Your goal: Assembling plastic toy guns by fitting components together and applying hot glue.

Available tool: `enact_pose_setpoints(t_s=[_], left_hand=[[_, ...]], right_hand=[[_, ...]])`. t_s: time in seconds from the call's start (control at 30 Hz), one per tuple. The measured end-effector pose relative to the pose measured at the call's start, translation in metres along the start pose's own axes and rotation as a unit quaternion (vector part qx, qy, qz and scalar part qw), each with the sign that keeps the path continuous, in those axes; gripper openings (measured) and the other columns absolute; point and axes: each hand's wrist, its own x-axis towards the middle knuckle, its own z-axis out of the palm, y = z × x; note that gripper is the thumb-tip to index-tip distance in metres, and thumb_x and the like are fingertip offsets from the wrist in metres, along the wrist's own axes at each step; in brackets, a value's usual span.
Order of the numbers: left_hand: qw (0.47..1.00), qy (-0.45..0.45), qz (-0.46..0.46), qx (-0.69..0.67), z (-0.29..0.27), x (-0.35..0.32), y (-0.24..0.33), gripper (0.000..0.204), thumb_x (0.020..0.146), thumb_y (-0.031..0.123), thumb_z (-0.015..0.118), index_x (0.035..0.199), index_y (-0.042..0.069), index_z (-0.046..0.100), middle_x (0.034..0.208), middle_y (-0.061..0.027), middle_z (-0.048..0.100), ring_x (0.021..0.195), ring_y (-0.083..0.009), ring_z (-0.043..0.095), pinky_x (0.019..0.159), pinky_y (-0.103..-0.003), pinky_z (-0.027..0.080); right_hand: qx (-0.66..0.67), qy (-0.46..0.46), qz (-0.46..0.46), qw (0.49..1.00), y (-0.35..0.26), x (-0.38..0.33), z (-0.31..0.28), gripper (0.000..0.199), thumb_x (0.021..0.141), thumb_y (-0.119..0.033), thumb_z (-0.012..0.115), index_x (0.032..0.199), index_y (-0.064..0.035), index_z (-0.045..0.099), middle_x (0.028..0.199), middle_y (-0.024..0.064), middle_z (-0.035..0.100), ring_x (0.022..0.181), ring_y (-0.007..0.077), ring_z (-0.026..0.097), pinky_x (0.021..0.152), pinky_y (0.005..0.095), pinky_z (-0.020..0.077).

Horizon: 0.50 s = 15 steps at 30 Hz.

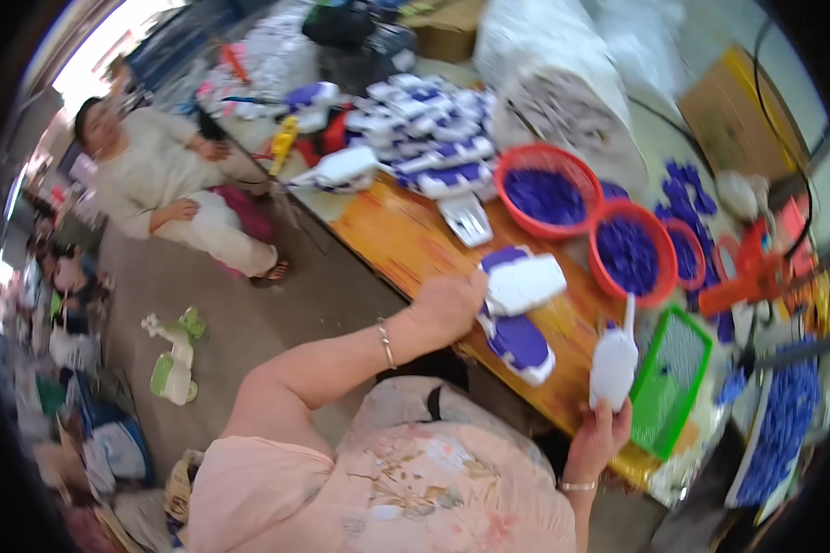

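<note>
My left hand (pixel 447 309) is closed, its fingertips at the near end of a white-and-purple plastic housing (pixel 526 284) on the wooden table; blur softens where the fingers meet it. A second purple-and-white housing (pixel 521 348) lies just below it. Pinched by its lower end, a white rounded plastic piece (pixel 613 369) with a thin stem sticking up is in my right hand (pixel 604 433), over the table's front edge. Beyond my left hand lies a smaller white slotted piece (pixel 468 221).
Red baskets (pixel 597 241) hold purple parts. A green tray (pixel 641 429) of small pieces stands at right, near an orange tool (pixel 747 288). Finished-looking white-and-purple pieces (pixel 424 120) are heaped behind. A person (pixel 157 175) sits at left; a toy tricycle (pixel 175 359) stands on the floor.
</note>
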Motion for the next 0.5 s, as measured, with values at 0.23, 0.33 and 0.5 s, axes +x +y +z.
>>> enact_pose_setpoints(t_s=[0.23, 0.33, 0.5], left_hand=[[0.992, 0.120, -0.051, -0.003, -0.058, -0.030, -0.025, 0.033, 0.071, 0.003, 0.062, 0.100, 0.000, 0.047, 0.071, -0.0175, 0.061, 0.067, -0.0369, 0.063, 0.056, -0.044, 0.050], [0.964, 0.260, -0.052, 0.019, -0.108, -0.039, -0.044, 0.036, 0.073, 0.015, 0.071, 0.100, 0.007, 0.049, 0.082, -0.0151, 0.062, 0.076, -0.0368, 0.063, 0.060, -0.043, 0.050], [0.894, 0.370, -0.194, 0.161, -0.161, -0.066, -0.139, 0.023, 0.076, 0.006, 0.061, 0.092, 0.002, 0.045, 0.069, -0.0214, 0.061, 0.068, -0.0426, 0.061, 0.059, -0.051, 0.047]], right_hand=[[0.010, -0.036, -0.003, 0.999, 0.002, -0.001, -0.004, 0.033, 0.091, -0.005, 0.058, 0.122, 0.0011, 0.049, 0.110, 0.0092, 0.060, 0.087, 0.0141, 0.059, 0.065, 0.0253, 0.0503], [0.014, -0.043, -0.011, 0.999, 0.001, 0.001, -0.001, 0.032, 0.092, -0.005, 0.057, 0.122, 0.0016, 0.049, 0.110, 0.0105, 0.061, 0.086, 0.0138, 0.059, 0.064, 0.0246, 0.0505], [0.018, -0.047, -0.014, 0.999, 0.003, 0.003, -0.001, 0.030, 0.092, -0.005, 0.057, 0.121, 0.0017, 0.050, 0.108, 0.0106, 0.061, 0.085, 0.0141, 0.059, 0.065, 0.0251, 0.0505]])
